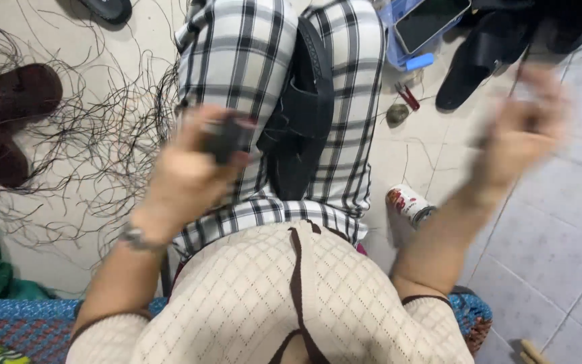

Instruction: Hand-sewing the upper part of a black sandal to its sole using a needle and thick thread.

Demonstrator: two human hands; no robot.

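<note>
Head view is being filled, largest first, by the cream knitted top with brown trim (271, 303) and the black-and-white checked trousers (271, 74) of the seated person. A black sandal-like piece (304, 114) is being rested on the lap, between the knees. Pale floor tiles (554, 236) are being covered at left by a tangle of thin dark strands (89, 135), beside a pair of dark brown sandals (8, 114). A blue plastic tray with a phone-like slab (426, 27) is being seen at top, with a white-and-red can lying on its side (409, 204) just beside the right leg.

The left hand (190, 172) is being clenched around a small dark blocky object (227, 138), held above the left thigh. The right hand (523, 128) is being raised well apart to the right and is motion-blurred; fingers look curled, possibly pinching a thin dark strand, but that cannot be told.

Risk, as judged: the sandal piece is being left unheld on the lap, so it could be slid off by leg movement; loose strands could be snagged or tangled by the fast-moving right hand; the can could be knocked.
</note>
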